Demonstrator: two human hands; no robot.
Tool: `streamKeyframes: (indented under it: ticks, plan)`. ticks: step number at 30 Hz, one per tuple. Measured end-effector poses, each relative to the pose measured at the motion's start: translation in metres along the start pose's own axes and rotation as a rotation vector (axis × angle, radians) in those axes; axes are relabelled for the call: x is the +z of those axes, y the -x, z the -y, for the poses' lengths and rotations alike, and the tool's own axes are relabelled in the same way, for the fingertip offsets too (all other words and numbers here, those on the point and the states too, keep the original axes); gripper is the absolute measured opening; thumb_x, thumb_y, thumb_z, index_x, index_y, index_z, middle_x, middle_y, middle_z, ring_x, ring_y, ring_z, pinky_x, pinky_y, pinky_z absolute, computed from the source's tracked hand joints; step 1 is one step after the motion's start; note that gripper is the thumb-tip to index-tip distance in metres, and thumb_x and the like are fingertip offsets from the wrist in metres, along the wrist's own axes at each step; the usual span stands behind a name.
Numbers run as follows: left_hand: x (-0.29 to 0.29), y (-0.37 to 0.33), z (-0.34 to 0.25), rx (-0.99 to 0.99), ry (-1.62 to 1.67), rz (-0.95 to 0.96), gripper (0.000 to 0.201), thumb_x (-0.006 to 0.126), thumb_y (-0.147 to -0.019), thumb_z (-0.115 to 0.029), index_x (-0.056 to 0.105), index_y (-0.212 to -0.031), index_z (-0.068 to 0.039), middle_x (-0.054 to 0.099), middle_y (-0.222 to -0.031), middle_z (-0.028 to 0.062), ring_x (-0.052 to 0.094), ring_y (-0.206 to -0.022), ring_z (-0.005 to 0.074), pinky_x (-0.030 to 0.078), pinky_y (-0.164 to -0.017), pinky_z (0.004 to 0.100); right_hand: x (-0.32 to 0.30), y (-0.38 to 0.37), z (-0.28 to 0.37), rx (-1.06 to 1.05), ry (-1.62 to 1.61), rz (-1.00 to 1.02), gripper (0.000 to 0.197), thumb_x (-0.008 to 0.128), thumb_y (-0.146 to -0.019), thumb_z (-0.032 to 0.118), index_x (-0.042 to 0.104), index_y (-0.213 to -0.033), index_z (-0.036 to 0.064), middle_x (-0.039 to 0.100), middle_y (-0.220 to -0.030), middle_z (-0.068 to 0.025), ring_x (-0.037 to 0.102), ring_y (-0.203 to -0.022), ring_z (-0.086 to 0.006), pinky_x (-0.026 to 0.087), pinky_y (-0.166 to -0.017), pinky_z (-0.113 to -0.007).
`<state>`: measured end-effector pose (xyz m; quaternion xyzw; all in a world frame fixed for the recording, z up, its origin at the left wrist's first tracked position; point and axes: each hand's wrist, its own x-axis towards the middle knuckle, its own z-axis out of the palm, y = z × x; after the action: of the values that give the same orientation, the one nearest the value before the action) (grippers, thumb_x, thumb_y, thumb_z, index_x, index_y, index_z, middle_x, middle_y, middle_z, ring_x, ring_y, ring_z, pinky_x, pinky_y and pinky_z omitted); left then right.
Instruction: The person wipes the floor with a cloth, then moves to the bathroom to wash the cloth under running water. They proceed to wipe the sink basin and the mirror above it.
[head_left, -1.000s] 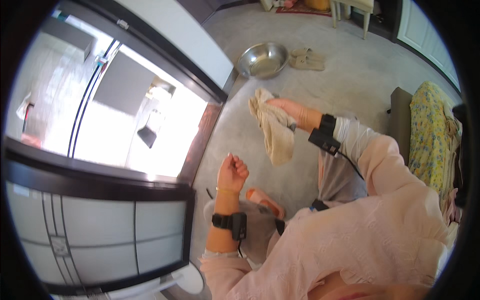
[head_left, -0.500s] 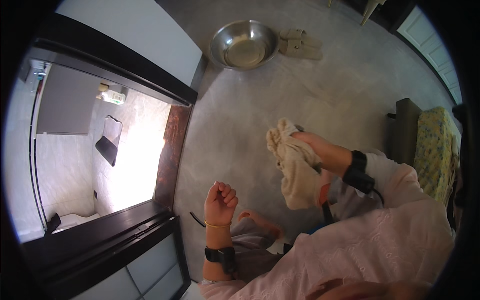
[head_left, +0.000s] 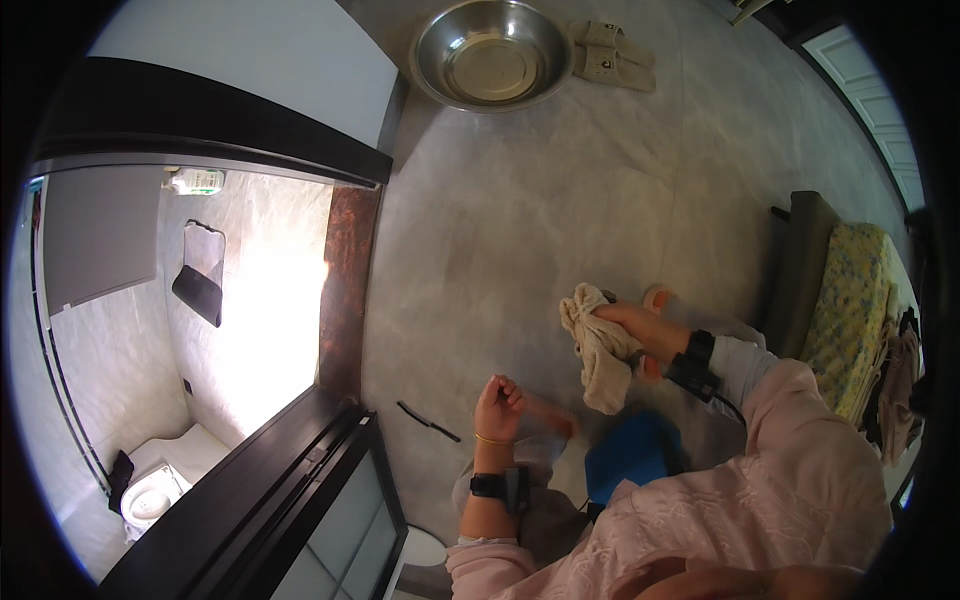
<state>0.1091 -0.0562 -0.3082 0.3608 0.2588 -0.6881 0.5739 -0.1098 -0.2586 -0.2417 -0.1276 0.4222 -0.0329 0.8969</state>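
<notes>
View: head camera, looking down past a pink sleeve and top to a grey floor.
Landmark: metal basin, round and wide, on the floor at the upper edge; all places below are taken from it.
Cloth: beige cloth, bunched, well apart from the basin, on the wearer's side of it and a little to the right; held in the air, lower part hanging in folds.
Right grip: right grip grasping the cloth by its upper end; to the right of the basin's line, wearer's side.
Left grip: left grip curled into a loose fist, nothing seen in it; directly wearer's side of the basin, apart from the cloth.
Wrists: black bands with small boxes on both.
Slippers: beige slippers, a pair, just right of the basin; contact with its rim cannot be told.
Blue object: blue object, wearer's side of the basin, farther from it than the cloth; partly hidden by the top, kind unclear.
Flowered cover: yellow flowered cover, far right of the basin, toward the wearer.
Threshold: reddish-brown threshold, left of the basin, toward the wearer.
Toilet: white toilet, seen through the doorway, far left of the basin.
</notes>
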Motion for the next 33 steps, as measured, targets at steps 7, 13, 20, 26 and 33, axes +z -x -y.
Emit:
streamKeyframes:
  ticks: [7,13,20,26,33]
  plan:
    - [0.007,0.024,-0.020,0.085,-0.001,0.008,0.021,0.043,-0.094,-0.022,0.048,-0.081,-0.007,0.040,-0.068,0.0014,0.037,-0.058,0.0123,0.034,-0.053,0.0239,-0.006,-0.014,-0.010,-0.166,0.220,-0.088,0.027,0.049,-0.088,0.020,0.055,-0.105,0.0001,0.060,-0.094,-0.0052,0.059,-0.080,-0.0116,0.049,-0.067,-0.026]
    - [0.003,0.033,-0.045,0.086,-0.068,-0.005,0.020,0.043,-0.094,-0.020,0.047,-0.080,-0.007,0.038,-0.069,0.0009,0.035,-0.058,0.0108,0.032,-0.050,0.0231,-0.045,-0.027,-0.001,-0.078,-0.082,0.014,0.033,0.051,-0.089,0.024,0.053,-0.110,-0.0017,0.061,-0.099,-0.0096,0.062,-0.083,-0.0166,0.052,-0.073,-0.028]
    - [-0.013,0.030,-0.085,0.084,-0.298,-0.020,0.018,0.044,-0.093,-0.019,0.046,-0.079,-0.007,0.038,-0.071,0.0001,0.033,-0.058,0.0095,0.030,-0.050,0.0226,-0.082,0.013,0.012,-0.296,-0.118,0.099,0.037,0.054,-0.087,0.026,0.054,-0.113,-0.0002,0.061,-0.106,-0.0120,0.062,-0.090,-0.0206,0.052,-0.080,-0.033]
    - [-0.063,0.025,-0.062,0.121,-0.162,-0.068,0.021,0.042,-0.095,-0.021,0.046,-0.079,-0.007,0.039,-0.070,0.0000,0.033,-0.058,0.0103,0.030,-0.051,0.0231,-0.088,0.053,0.003,-0.236,-0.171,0.014,0.035,0.061,-0.083,0.026,0.059,-0.108,0.0011,0.064,-0.104,-0.0105,0.062,-0.092,-0.0202,0.052,-0.081,-0.034]
    - [-0.143,0.090,0.000,0.066,0.025,-0.297,0.020,0.045,-0.094,-0.023,0.048,-0.080,-0.008,0.041,-0.069,0.0003,0.035,-0.058,0.0107,0.032,-0.050,0.0231,-0.099,0.063,-0.022,-0.163,-0.226,-0.208,0.037,0.063,-0.081,0.026,0.059,-0.109,0.0030,0.063,-0.106,-0.0095,0.061,-0.093,-0.0196,0.050,-0.083,-0.033]
